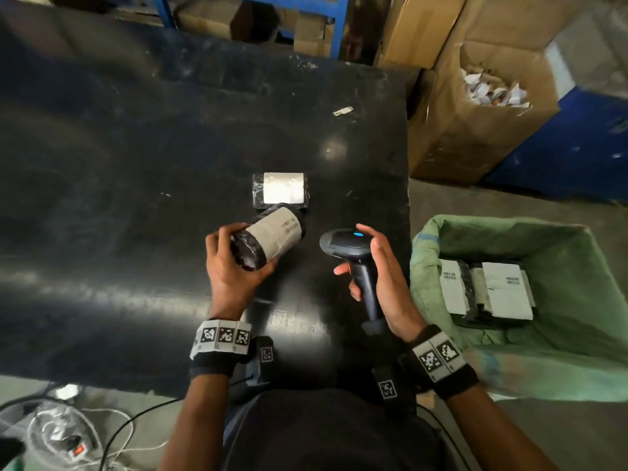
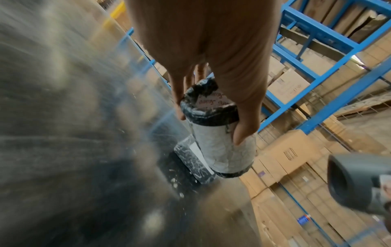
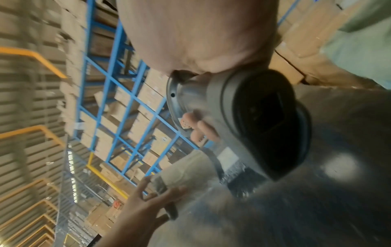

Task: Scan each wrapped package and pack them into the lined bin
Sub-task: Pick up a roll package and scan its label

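The left hand (image 1: 234, 266) grasps a labelled round package (image 1: 268, 237) above the counter (image 1: 119, 198); the left wrist view shows printed lettering on its end. The right hand (image 1: 380, 283) grips the scanner (image 1: 353, 253). Another package (image 1: 281, 189) lies beyond. Two packages (image 1: 486, 290) sit inside the green-lined bin (image 1: 577, 334).

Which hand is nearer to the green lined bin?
Right. The right hand, gripping the scanner, is over the table's right edge, just beside the green lined bin. The left hand, holding a wrapped package, is farther left.
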A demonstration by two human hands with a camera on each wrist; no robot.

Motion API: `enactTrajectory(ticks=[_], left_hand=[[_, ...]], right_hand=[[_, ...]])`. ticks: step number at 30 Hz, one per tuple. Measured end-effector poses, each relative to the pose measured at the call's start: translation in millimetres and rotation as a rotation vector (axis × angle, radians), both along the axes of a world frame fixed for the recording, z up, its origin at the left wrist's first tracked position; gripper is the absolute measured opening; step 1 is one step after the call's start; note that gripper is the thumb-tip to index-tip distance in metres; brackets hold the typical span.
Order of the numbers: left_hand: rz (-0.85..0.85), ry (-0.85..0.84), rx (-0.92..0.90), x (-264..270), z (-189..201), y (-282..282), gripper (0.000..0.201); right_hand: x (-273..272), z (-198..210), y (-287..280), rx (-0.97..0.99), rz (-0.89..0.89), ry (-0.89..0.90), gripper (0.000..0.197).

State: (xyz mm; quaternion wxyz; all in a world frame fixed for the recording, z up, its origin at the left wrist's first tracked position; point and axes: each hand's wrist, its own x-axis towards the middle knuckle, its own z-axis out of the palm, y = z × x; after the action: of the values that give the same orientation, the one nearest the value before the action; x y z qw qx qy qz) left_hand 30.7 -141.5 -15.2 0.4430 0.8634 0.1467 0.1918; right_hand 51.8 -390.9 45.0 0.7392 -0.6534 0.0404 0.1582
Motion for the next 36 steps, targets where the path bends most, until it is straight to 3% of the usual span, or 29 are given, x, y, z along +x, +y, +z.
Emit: enactTrajectory(ticks=[4,9,18,22,25,28,32,36], left_hand=[[-0.05,-0.011,0.0,-7.3,3.5,-23.0,0.078],[-0.079,-0.035,-0.002,-12.2,2.8,-35.5,0.077],[-0.103,-0.047,0.007,-15.3,2.7,-42.0,0.079],[-0.092,-0.024,0.026,-19.2,0.8,-37.6,0.08],[-0.083,-0.006,0.043,-22.5,-0.1,-32.9,0.08],[-0.073,0.0,0.059,-24.6,1.5,-30.1,0.08],[-0.077,0.012,0.062,-23.6,6.6,-30.0,0.081],[-0.094,0.017,0.046,-18.3,11.1,-32.7,0.081]], right_hand=[[-11.4,15.9,-11.0,-0.021,0.004,-0.051,0.068],[-22.0,25.1,-29.1,0.011,-0.003,-0.097,0.077],[-19.8,22.0,-42.6,0.022,0.018,-0.104,0.057],[-10.3,-14.7,-46.2,-0.246,0.071,0.021,0.037],[-5.5,-49.6,-49.9,-0.436,0.082,0.22,0.036],[0.0,-77.8,-47.6,-0.404,0.047,0.381,0.039],[13.9,-105.2,-34.9,-0.193,-0.12,0.409,0.036],[22.1,-128.5,-31.2,-0.341,-0.078,0.412,0.045]])
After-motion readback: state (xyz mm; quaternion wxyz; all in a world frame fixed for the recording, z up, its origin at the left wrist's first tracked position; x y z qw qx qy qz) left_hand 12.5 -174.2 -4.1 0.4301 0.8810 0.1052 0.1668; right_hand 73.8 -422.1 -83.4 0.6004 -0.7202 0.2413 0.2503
